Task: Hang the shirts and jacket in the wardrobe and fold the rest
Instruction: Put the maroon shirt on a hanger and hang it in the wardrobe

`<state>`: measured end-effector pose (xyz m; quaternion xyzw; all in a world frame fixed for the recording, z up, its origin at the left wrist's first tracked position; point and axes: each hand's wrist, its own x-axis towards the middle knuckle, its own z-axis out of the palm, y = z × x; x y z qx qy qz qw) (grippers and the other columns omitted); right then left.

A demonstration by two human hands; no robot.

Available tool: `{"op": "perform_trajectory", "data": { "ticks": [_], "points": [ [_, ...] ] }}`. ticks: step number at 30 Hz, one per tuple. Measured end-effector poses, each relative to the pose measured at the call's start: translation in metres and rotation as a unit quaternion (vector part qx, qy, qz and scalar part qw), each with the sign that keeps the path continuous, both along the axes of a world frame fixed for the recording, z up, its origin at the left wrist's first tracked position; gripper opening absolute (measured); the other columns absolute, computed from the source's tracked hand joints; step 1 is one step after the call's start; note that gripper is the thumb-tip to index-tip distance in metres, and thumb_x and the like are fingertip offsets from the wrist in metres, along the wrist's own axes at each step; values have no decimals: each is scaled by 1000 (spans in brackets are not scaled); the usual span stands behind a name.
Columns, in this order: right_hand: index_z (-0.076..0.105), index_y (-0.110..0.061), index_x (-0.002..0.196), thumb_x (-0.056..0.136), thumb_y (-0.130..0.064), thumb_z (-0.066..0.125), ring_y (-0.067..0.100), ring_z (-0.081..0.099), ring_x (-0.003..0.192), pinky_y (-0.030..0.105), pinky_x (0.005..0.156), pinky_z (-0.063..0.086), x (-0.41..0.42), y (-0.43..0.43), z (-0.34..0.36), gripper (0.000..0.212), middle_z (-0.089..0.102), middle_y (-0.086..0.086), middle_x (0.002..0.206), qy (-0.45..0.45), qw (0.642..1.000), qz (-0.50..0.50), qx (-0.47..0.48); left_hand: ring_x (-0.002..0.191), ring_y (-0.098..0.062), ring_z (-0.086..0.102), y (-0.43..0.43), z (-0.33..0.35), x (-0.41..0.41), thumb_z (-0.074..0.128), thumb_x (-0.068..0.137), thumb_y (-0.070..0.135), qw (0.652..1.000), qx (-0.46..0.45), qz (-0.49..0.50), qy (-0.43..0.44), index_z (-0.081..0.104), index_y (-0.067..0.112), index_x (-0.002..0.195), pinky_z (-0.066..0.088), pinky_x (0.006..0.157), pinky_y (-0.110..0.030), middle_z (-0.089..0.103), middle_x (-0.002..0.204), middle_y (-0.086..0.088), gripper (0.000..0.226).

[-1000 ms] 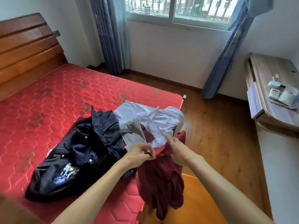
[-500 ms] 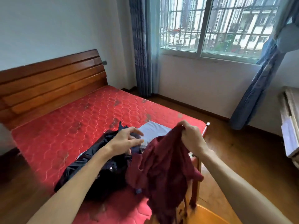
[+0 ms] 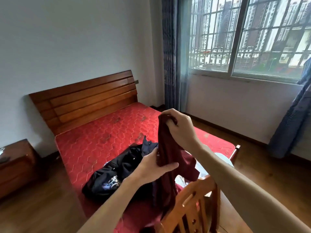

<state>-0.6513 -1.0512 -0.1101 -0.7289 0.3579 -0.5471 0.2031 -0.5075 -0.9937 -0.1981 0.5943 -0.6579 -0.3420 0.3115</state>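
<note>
Hands: two, both on one maroon garment (image 3: 168,148) held up over the foot of the red mattress (image 3: 101,140). Right hand (image 3: 178,126) pinches its bunched top; left hand (image 3: 154,167) grips it lower down, thumb across the cloth. One dark jacket (image 3: 117,169) lies crumpled on the mattress, one pale garment (image 3: 222,158) is partly hidden behind the right forearm, and one wooden chair back (image 3: 193,199) is nearest the camera.

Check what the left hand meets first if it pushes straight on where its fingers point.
The maroon garment, which the left hand grips below the right hand. Past the cloth, the right forearm probably comes next; depth is unclear.
</note>
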Motion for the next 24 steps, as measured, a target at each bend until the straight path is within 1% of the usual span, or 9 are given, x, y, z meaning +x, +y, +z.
{"op": "perform_trajectory", "data": {
  "ticks": [3,7,10,13,15,17,19,22,24],
  "points": [
    [75,-15,97,83,4,57,4,69,85,17,78,52,11,15,16,29,74,-9,90,-58,998,23,-8,90,3,65,3,3,8,66,79,64,993,-81,77,-49,67,32,105,53,81,-21,71,95,14,41],
    [75,-14,90,75,2,55,8,63,69,21,67,49,7,25,28,30,71,-5,76,-86,991,100,32,49,-3,49,4,28,46,67,88,43,983,-85,162,-22,59,14,70,39,52,-29,57,54,15,35],
    [70,-22,111,76,-9,59,12,39,52,20,49,32,-8,23,25,39,51,-4,57,-17,958,224,178,47,-4,34,3,58,71,53,82,40,966,-138,216,9,46,17,59,31,52,-31,40,45,15,33],
    [57,-24,128,91,-44,64,12,43,48,24,46,35,-10,21,19,42,55,-1,61,75,924,235,292,51,-7,40,2,86,85,46,82,27,951,-185,242,55,50,19,56,36,55,-34,46,44,19,28],
    [51,-22,127,87,-75,41,12,54,56,25,53,46,4,15,16,67,67,5,82,91,914,186,350,52,-8,42,7,101,91,45,82,24,951,-200,223,70,52,18,58,39,56,-34,48,45,20,26],
    [52,-21,129,61,-101,30,18,61,79,32,78,54,22,5,11,107,68,5,102,98,898,158,400,55,-9,46,14,112,98,45,80,24,957,-203,193,74,57,15,63,42,55,-38,50,51,17,23],
    [56,-26,138,48,-107,32,17,57,107,43,107,43,48,-1,7,123,61,-3,118,99,878,200,423,57,-8,50,26,120,105,49,88,16,965,-192,158,80,64,22,67,46,56,-36,53,57,15,26],
    [69,-39,119,68,-89,54,14,57,121,36,109,42,97,4,5,73,62,-9,128,43,868,255,423,65,-10,62,53,126,116,54,96,7,979,-166,108,57,71,27,72,56,63,-36,67,66,5,35],
    [71,-21,113,94,-44,60,13,62,108,19,90,48,127,14,12,32,69,1,115,41,896,261,357,78,-17,71,71,131,128,57,96,9,986,-141,73,51,75,20,86,60,70,-39,75,83,-6,24]
  ]
}}
